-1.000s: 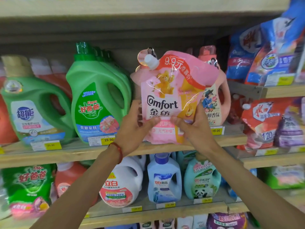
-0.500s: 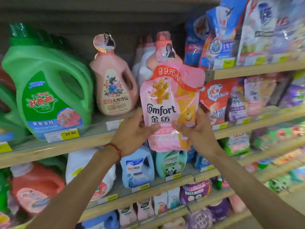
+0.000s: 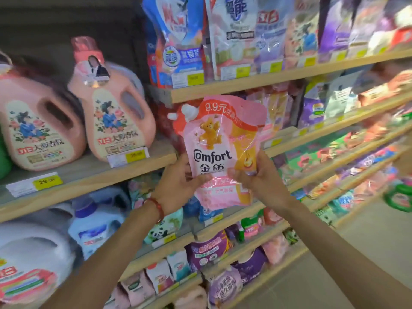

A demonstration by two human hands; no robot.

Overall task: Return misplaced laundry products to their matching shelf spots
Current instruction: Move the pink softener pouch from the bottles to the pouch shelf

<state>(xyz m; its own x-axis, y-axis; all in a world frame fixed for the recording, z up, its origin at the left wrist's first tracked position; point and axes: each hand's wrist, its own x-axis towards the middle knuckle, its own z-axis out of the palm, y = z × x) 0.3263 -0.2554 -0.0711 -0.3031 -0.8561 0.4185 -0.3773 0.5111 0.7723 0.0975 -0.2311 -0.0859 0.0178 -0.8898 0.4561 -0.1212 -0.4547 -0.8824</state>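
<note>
**Pink refill pouch carried along the shelves, looking for its row**

Head view: the pink Comfort pouch [image 3: 219, 152] was held upright in mid-air, near the viewer and in front of the middle shelf [image 3: 133, 168], touching no shelf. The left hand [image 3: 178, 186] gripped its lower left edge, thumb across the front. The right hand [image 3: 259, 175] gripped the lower right edge, fingers clenched on the film. The white spout [image 3: 188, 111] pointed up and left. To the left stood two pink detergent jugs [image 3: 111, 117]; to the right and farther back stood a row of upright pouches [image 3: 276, 112] in pink and gold, too blurred to read.

The step in hand appeared to be finding the matching spot. To do it well, the person would likely compare the pouch's print with the blurred row behind before committing, keep both hands low on the pouch so it stayed upright, and slide it in base first, spout up, without knocking neighbours over.
</note>
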